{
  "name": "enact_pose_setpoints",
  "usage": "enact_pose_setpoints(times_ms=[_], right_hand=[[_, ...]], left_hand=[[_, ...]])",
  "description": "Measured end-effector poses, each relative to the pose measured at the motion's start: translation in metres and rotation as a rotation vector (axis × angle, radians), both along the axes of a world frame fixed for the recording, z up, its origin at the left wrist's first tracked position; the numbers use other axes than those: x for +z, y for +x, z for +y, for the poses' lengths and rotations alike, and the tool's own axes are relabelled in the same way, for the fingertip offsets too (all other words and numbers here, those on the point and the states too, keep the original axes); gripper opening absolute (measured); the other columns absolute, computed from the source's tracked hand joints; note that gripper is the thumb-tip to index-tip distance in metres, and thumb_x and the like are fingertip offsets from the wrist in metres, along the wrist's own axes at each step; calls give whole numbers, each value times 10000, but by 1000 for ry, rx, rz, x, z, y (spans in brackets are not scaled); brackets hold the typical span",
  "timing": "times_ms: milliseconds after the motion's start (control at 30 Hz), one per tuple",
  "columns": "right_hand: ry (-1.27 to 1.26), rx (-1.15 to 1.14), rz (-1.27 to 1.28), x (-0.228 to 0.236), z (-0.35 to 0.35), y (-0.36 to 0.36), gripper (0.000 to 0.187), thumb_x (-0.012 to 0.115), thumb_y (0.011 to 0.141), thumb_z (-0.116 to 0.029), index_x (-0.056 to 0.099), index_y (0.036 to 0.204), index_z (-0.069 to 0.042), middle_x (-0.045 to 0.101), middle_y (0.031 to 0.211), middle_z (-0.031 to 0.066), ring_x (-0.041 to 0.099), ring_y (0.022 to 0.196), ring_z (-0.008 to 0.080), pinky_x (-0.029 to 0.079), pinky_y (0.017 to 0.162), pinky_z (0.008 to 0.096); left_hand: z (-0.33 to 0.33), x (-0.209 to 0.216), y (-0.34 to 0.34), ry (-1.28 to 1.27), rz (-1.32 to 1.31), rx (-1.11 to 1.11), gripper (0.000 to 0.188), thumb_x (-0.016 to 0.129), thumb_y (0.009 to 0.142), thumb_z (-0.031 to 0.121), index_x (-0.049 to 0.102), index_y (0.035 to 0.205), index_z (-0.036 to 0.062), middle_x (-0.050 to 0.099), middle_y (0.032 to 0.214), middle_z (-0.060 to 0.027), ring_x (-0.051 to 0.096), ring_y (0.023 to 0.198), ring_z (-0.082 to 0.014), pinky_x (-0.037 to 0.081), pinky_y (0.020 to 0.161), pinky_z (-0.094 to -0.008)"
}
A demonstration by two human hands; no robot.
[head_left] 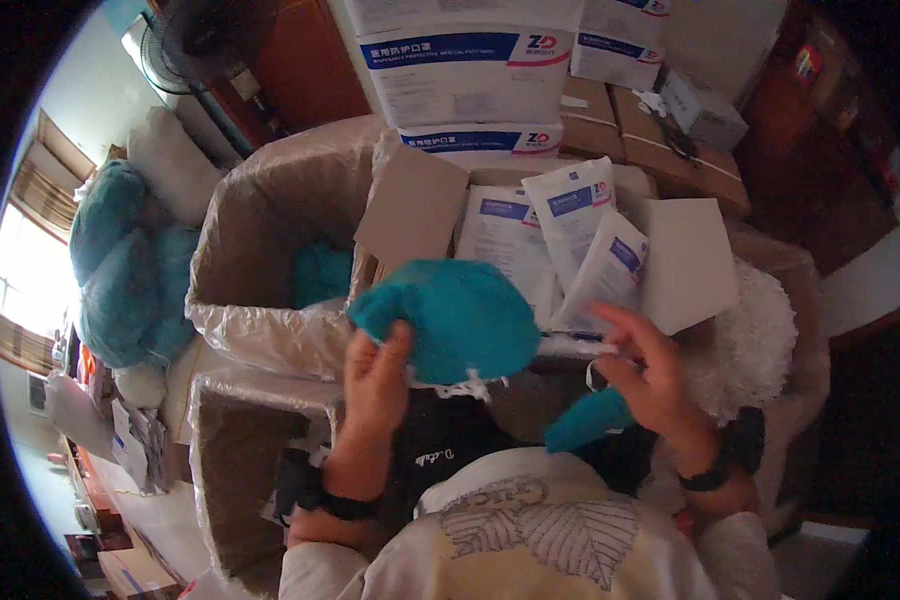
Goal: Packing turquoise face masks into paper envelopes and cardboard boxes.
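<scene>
My left hand [377,365] is closed on the left edge of a rounded teal face mask [455,320], thumb against the fabric. White loops hang from the mask's lower edge. To its right, my right hand [650,365] has its index finger stretched out and holds nothing that I can make out. A thin white loop shows beside its fingers; what it belongs to is unclear. Just below this hand lies another teal piece [588,420], partly hidden. White printed packets [575,215] lean in an open carton beyond my hands, close to my right fingertips.
A plastic-lined bin [270,220] with teal pieces inside stands at the left, a second lined bin [240,480] nearer me. Large teal-filled bags [125,290] are piled farther left. White cartons [470,80] are stacked behind. A white fluffy heap [760,335] sits at the right.
</scene>
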State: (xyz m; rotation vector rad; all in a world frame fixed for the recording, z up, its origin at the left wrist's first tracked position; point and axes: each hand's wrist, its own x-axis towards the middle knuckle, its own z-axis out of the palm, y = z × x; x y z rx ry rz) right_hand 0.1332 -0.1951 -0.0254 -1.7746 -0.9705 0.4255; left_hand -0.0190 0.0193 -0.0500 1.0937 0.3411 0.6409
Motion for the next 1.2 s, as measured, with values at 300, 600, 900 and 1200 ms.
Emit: enact_pose_setpoints(times_ms=[300, 600, 900, 1200], right_hand=[[-96, 218, -61, -29, -41, -2, 185, 601, 789, -204, 637, 824, -25, 590, 802, 112, 573, 671, 185, 462, 615, 285], [643, 217, 1101, 10, -38, 25, 326, 454, 861, -292, 458, 606, -89, 508, 680, 91, 446, 562, 177, 390, 547, 265], [365, 143, 161, 55, 12, 1, 366, 435, 894, -300, 478, 647, -34, 447, 609, 28, 439, 582, 111, 367, 552, 265], [321, -253, -293, 81, 76, 3, 304, 499, 868, -289, 488, 708, -31, 480, 536, 121, 478, 470, 225, 374, 471, 328]], left_hand=[[18, -12, -5, 260, 48, 66, 281, 484, 880, 121, 497, 1141, 18, 550, 1044, -32, 500, 942, -105, 403, 815, -263], [-5, 3, 1, 512, 49, 129, 299, 466, 879, 93, 474, 1159, -12, 515, 1128, -65, 476, 1036, -153, 363, 910, -311], [-4, 12, 7, 795, -10, 253, 307, 436, 900, 134, 439, 1191, 38, 487, 1153, -112, 489, 1008, -223, 395, 852, -345], [-51, 6, 35, -54, -393, -112, 455, 424, 906, 219, 288, 1307, 52, 358, 1311, -129, 373, 1194, -233, 313, 987, -388]])
